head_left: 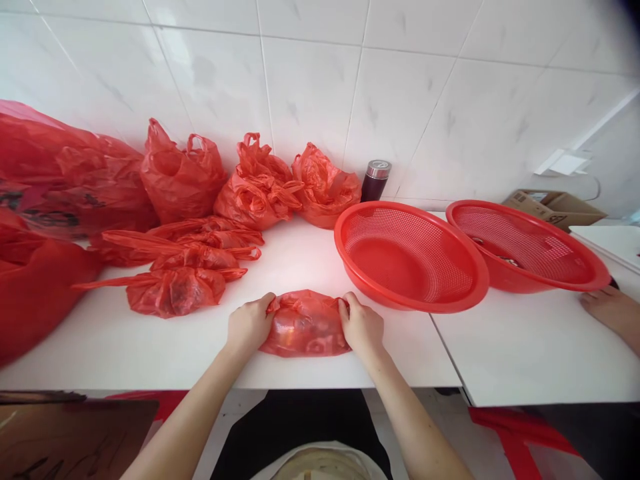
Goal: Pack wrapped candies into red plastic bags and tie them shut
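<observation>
A red plastic bag (309, 327) lies on the white table in front of me, with small items faintly showing through its film. My left hand (251, 322) pinches the bag's upper left corner. On the opposite side, my right hand (364, 324) grips the upper right corner. The film between both hands is gathered along its top edge. What is inside the bag cannot be made out clearly. Just beyond my right hand stands a red perforated basket (387, 267). Left of my left hand lies a tied red bag (175, 290) with its ends stretched sideways.
More filled red bags (183, 177) line the tiled wall, with larger ones at the far left. A dark thermos (375, 181) stands behind the first basket. A second red basket (530, 250) holds small items, near another person's hand (607, 307). A cardboard box (555, 207) sits behind it.
</observation>
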`<act>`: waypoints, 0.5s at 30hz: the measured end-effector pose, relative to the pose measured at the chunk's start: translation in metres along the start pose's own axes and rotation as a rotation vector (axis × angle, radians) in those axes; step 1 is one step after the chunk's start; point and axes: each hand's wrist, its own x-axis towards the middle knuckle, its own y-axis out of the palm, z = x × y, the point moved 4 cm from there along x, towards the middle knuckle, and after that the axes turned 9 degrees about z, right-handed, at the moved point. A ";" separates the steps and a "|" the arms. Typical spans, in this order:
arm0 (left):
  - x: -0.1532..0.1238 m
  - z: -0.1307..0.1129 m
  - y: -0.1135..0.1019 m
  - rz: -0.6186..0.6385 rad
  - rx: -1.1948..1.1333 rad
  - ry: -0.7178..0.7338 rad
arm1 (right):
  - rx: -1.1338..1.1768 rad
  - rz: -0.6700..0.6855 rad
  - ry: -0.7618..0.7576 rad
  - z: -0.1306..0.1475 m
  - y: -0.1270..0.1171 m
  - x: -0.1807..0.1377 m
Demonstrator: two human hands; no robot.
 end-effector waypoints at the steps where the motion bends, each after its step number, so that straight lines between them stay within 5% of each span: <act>1: 0.003 -0.001 0.000 0.003 0.023 -0.006 | -0.025 0.004 0.016 0.001 0.000 0.002; 9: 0.017 -0.007 0.003 -0.071 0.107 0.024 | -0.093 -0.033 0.061 0.003 0.000 0.009; 15: 0.009 0.004 0.001 -0.110 0.066 0.016 | 0.075 -0.062 0.008 -0.013 0.000 0.002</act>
